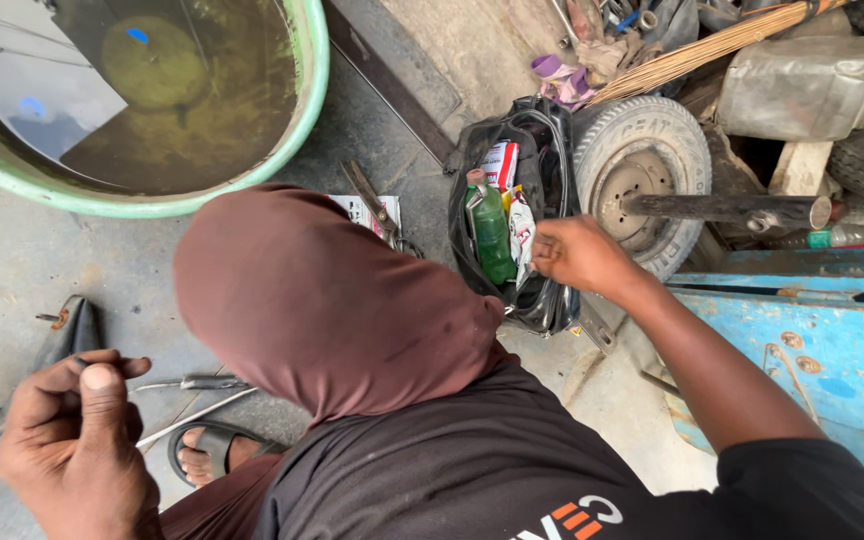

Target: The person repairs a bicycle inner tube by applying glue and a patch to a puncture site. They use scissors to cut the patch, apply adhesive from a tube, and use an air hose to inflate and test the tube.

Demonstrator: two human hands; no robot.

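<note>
My left hand (72, 445) is low at the left, fingers and thumb pinched shut on a black rubber inner tube (70, 335) that trails across the concrete floor. My right hand (577, 255) reaches over my maroon-trousered knee (322, 300) to the mouth of a black bag (542, 300). Its fingers are curled against a white packet (520, 228); whether they grip it is unclear. A green bottle (490, 232) with a red cap stands in the bag beside more packets.
A green tub (318, 80) of murky water stands at top left. A small wheel (642, 165) on a metal axle (722, 210), a blue metal panel (812, 345), shears (372, 200), thin metal tools (197, 383) and my sandalled foot (212, 450) surround me.
</note>
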